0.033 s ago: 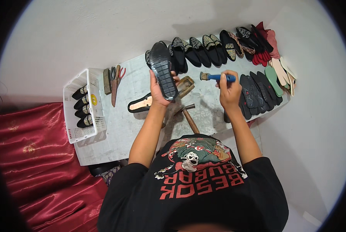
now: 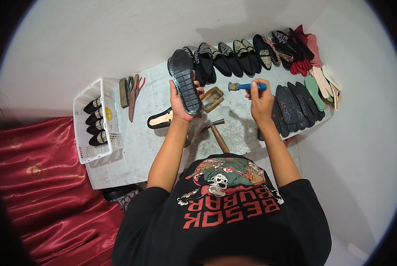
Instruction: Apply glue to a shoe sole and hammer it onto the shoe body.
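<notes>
My left hand (image 2: 180, 106) is closed around a black shoe (image 2: 186, 82), whose treaded sole faces up. In my right hand (image 2: 262, 99) is a blue-handled brush (image 2: 245, 87), its bristle end pointing left towards the shoe but apart from it. Between the two hands, a small yellowish rectangular container (image 2: 212, 98) lies on the table. Another black shoe with a tan inside (image 2: 160, 119) rests left of my left wrist, partly hidden by it. Closer to me lies a hammer (image 2: 218, 136) with a wooden handle.
A row of patterned black shoes (image 2: 227, 57) lines the table's far edge. Black soles (image 2: 291, 106) and a green insole (image 2: 312, 91) lie at right. At left are pliers (image 2: 140, 84), other tools and a white basket (image 2: 114, 133) holding several shoes. Red cloth (image 2: 52, 186) hangs beyond.
The shoe in my left hand has shifted slightly left. My right hand and the brush have moved a little left too, and more of the yellowish container shows.
</notes>
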Available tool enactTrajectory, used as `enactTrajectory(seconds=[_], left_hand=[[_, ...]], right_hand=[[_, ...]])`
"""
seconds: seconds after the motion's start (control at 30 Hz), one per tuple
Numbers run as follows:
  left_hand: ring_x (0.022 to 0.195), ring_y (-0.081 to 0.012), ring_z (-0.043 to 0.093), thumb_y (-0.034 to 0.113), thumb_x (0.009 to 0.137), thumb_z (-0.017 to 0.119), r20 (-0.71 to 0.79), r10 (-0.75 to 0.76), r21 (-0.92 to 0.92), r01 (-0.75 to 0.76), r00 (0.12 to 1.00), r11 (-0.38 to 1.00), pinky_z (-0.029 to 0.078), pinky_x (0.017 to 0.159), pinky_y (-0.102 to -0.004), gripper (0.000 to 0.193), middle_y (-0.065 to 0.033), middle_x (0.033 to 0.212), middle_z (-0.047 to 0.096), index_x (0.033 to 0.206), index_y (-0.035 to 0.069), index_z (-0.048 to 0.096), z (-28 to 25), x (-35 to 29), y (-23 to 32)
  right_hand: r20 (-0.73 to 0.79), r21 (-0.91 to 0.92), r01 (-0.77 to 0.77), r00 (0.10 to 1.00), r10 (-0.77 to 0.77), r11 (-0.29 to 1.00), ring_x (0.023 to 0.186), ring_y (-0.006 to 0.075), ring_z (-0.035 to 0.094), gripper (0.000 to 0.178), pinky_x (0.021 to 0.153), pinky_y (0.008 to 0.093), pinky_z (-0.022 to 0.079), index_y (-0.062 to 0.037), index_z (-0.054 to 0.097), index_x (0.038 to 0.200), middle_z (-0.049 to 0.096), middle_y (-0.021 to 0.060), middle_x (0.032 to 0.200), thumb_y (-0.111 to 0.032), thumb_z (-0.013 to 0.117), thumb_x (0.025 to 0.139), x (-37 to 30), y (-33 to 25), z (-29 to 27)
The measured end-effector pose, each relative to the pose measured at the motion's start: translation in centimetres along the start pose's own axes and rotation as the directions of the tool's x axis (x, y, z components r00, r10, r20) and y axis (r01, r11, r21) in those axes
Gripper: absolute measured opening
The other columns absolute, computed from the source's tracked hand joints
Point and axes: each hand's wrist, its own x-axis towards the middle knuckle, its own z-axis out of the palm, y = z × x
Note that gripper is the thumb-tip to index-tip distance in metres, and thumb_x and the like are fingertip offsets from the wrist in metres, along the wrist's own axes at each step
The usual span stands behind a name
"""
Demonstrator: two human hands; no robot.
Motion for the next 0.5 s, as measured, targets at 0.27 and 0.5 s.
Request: enactTrajectory(seconds=[0.27, 0.5], left_hand=[[0.099, -0.0233, 0.062, 0.055, 0.106, 0.031, -0.059, 0.086, 0.278, -0.067, 0.995, 0.958, 0.055, 0.080, -0.0401, 0.066, -0.0097, 0.138, 0.059, 0.148, 0.007, 0.046, 1.6, -2.2, 0.8], [0.084, -0.0251, 0.068, 0.066, 0.103, 0.030, -0.174, 0.120, 0.412, -0.038, 0.977, 0.911, 0.061, 0.073, -0.0409, 0.074, -0.0106, 0.109, 0.070, 0.151, 0.012, 0.042, 0.2, -5.1, 3.7]], right_hand=[[0.214, 0.033, -0.316, 0.929, 0.302, 0.948, 0.062, 0.0157, 0.066, 0.025, 0.058, 0.0303, 0.053, -0.0020, 0.057, 0.112, 0.072, 0.0110, 0.083, -0.023, 0.063, 0.100, -2.5, 14.3, 8.0], [0.347, 0.010, -0.429, 0.849, 0.399, 0.903, 0.060, 0.0100, 0.061, 0.020, 0.053, 0.0261, 0.049, -0.0021, 0.058, 0.110, 0.070, 0.0077, 0.080, -0.017, 0.065, 0.100, -2.7, 17.0, 9.2]])
